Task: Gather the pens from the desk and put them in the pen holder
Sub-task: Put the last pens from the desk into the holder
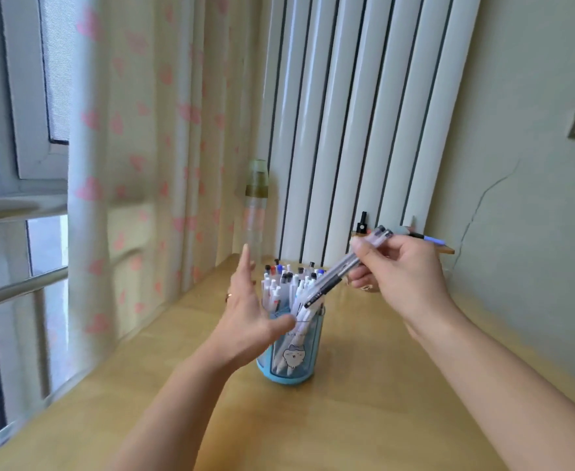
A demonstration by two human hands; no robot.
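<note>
A light blue pen holder (296,365) with a cartoon print stands on the wooden desk (364,419), packed with several white pens (287,283). My right hand (405,277) grips a small bundle of pens (333,277), tilted with their tips down over the holder's right rim. My left hand (248,314) is open, fingers spread, beside the holder's left side; the thumb lies against its upper front. A further pen with a purple end (428,239) pokes out behind my right hand.
A clear bottle with a green cap (256,205) stands at the desk's far corner. White radiator pipes (357,124) rise behind the desk. A curtain with pink hearts (136,164) hangs on the left, next to a window and a metal rail.
</note>
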